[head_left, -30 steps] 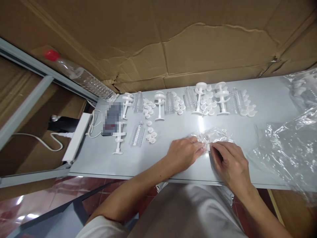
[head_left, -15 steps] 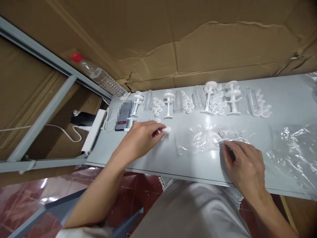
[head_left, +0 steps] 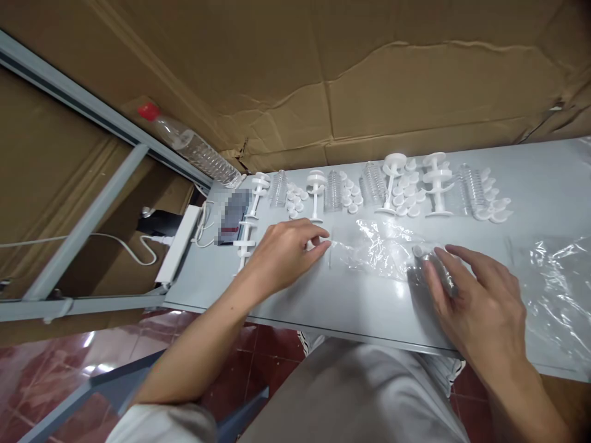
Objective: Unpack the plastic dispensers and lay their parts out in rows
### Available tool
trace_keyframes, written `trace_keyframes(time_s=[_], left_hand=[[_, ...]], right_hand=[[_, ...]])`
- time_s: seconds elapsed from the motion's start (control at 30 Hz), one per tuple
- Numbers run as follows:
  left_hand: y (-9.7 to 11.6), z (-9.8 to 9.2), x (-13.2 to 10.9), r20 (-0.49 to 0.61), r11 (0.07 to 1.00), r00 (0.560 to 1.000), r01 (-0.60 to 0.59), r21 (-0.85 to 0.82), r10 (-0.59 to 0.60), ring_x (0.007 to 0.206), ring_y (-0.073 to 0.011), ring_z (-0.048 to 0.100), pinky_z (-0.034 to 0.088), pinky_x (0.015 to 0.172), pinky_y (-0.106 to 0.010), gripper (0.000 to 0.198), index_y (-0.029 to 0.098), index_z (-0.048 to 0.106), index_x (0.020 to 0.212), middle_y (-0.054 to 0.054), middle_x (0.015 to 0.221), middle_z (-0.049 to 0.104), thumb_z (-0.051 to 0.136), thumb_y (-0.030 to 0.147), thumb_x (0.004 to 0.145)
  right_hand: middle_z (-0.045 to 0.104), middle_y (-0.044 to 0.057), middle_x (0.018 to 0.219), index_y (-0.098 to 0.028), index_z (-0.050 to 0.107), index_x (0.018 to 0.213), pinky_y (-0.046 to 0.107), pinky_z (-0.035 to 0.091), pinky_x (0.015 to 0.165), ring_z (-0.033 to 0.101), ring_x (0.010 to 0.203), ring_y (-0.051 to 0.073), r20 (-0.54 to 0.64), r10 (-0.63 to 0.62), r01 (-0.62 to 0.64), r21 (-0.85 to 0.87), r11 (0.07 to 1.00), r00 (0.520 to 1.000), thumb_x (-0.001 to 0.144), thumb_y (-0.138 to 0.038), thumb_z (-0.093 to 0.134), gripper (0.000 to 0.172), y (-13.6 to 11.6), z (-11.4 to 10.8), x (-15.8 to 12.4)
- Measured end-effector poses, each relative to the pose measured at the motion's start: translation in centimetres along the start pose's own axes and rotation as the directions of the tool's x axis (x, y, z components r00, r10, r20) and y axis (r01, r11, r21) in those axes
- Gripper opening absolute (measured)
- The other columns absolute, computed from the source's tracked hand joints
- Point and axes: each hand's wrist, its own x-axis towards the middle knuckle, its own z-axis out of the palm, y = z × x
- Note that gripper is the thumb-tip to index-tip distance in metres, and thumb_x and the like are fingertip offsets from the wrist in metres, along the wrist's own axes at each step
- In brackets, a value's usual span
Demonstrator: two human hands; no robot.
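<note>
My left hand [head_left: 295, 251] is over the table, its thumb and forefinger tips slightly apart beside the left edge of a clear plastic bag [head_left: 378, 255]. Something white shows behind those fingers. At the bag's right end is my right hand [head_left: 478, 292], thumb and fingers spread, with wrinkled film and a shadow between them. A small white piece [head_left: 418, 251] lies near its fingertips. Along the back stand white stemmed parts [head_left: 315, 194], clear ribbed tubes [head_left: 333, 191] and piles of small white caps [head_left: 406, 194].
More clear film [head_left: 554, 289] covers the right of the grey table [head_left: 360, 317]. At the left are a phone [head_left: 233, 215], a white power strip [head_left: 179, 245] with cables and a red-capped bottle [head_left: 198, 151]. Cardboard [head_left: 392, 92] rises behind, and a metal frame [head_left: 87, 221] stands left.
My left hand has moved right, toward the bag, and the white piece at its fingertips no longer shows there. My right hand has shifted right, its fingers wider apart. More white stemmed parts show at left.
</note>
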Motion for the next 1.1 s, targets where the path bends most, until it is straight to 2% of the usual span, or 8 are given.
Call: trace_keyframes(time_s=[0.07, 0.17, 0.4, 0.5, 0.6, 0.73, 0.9, 1.1], left_hand=[[1.0, 0.9, 0.3, -0.045, 0.994, 0.998, -0.038, -0.102, 0.033, 0.076, -0.016, 0.07, 0.052, 0.076, -0.031, 0.024, 0.023, 0.084, 0.1, -0.004, 0.094, 0.081, 0.06, 0.026, 0.1], [2.3, 2.7, 1.3, 0.053, 0.983, 0.994, -0.085, -0.16, 0.095, 0.072, -0.0165, 0.069, 0.052, 0.073, -0.031, 0.024, 0.024, 0.086, 0.095, -0.004, 0.083, 0.079, 0.062, 0.024, 0.099], [4.5, 7.0, 3.1, 0.142, 0.899, 0.971, -0.114, -0.423, 0.19, 0.074, -0.0155, 0.069, 0.051, 0.075, -0.03, 0.029, 0.03, 0.08, 0.127, -0.002, 0.088, 0.083, 0.065, 0.031, 0.102], [5.2, 8.4, 3.6, 0.112, 0.897, 0.985, -0.067, -0.436, 0.128, 0.071, -0.0154, 0.068, 0.049, 0.072, -0.03, 0.02, 0.028, 0.087, 0.105, -0.002, 0.082, 0.082, 0.069, 0.036, 0.1], [5.3, 9.0, 3.5, 0.128, 0.896, 0.982, -0.07, -0.438, 0.14, 0.068, -0.0156, 0.066, 0.047, 0.068, -0.028, 0.035, 0.026, 0.088, 0.089, -0.002, 0.074, 0.078, 0.065, 0.049, 0.102], [5.1, 9.4, 2.9, 0.143, 0.896, 0.958, -0.171, -0.409, 0.249, 0.075, -0.0164, 0.069, 0.049, 0.072, -0.027, 0.031, 0.031, 0.085, 0.112, -0.002, 0.081, 0.078, 0.059, 0.047, 0.106], [5.9, 10.2, 2.9, 0.119, 0.952, 0.98, -0.12, -0.283, 0.159, 0.09, -0.0197, 0.075, 0.052, 0.078, -0.028, 0.035, 0.034, 0.073, 0.138, -0.003, 0.1, 0.083, 0.055, 0.038, 0.108], [6.9, 10.4, 2.6, 0.083, 0.974, 0.982, -0.151, -0.171, 0.167, 0.086, -0.0219, 0.076, 0.051, 0.071, -0.03, 0.032, 0.03, 0.082, 0.12, -0.005, 0.095, 0.082, 0.062, 0.049, 0.105]], right_hand=[[0.074, 0.017, 0.125, -0.017, 0.072, 0.124, 0.054, 0.056, 0.095, 0.072, 0.112, 0.037, 0.006, -0.011, 0.011, -0.011, 1.0, 1.0, 0.098, -0.022, 0.07, 0.026, 0.4, 0.8, 0.2], [0.077, 0.013, 0.12, -0.017, 0.073, 0.12, 0.048, 0.057, 0.095, 0.074, 0.108, 0.032, 0.019, -0.028, 0.028, 0.01, 1.0, 0.999, 0.098, -0.019, 0.069, 0.022, 0.8, 1.7, 0.2], [0.079, 0.009, 0.108, -0.017, 0.075, 0.117, 0.043, 0.054, 0.093, 0.074, 0.099, 0.025, 0.083, 0.006, -0.014, 0.092, 0.996, 0.996, 0.101, -0.022, 0.066, 0.019, 1.2, 1.8, 0.1], [0.078, 0.006, 0.103, -0.02, 0.077, 0.11, 0.041, 0.051, 0.094, 0.073, 0.096, 0.023, 0.098, 0.021, -0.032, 0.115, 0.993, 0.995, 0.1, -0.023, 0.068, 0.014, 1.4, 2.0, 0.2], [0.077, 0.004, 0.102, -0.02, 0.077, 0.112, 0.041, 0.049, 0.094, 0.072, 0.095, 0.021, 0.112, 0.032, -0.046, 0.121, 0.992, 0.993, 0.1, -0.024, 0.068, 0.015, 1.4, 2.1, 0.1], [0.075, 0.004, 0.099, -0.02, 0.078, 0.112, 0.041, 0.045, 0.093, 0.069, 0.092, 0.02, 0.112, 0.021, -0.033, 0.108, 0.994, 0.993, 0.102, -0.025, 0.066, 0.016, 1.0, 2.0, 0.2], [0.071, 0.004, 0.099, -0.024, 0.079, 0.112, 0.043, 0.038, 0.092, 0.065, 0.092, 0.02, 0.152, 0.005, -0.02, 0.093, 0.996, 0.988, 0.103, -0.027, 0.065, 0.017, 0.8, 1.7, 0.3], [0.069, 0.005, 0.099, -0.026, 0.079, 0.117, 0.046, 0.036, 0.095, 0.063, 0.095, 0.023, 0.2, -0.033, 0.025, 0.046, 0.999, 0.979, 0.103, -0.027, 0.064, 0.021, 0.8, 1.8, 0.1]])
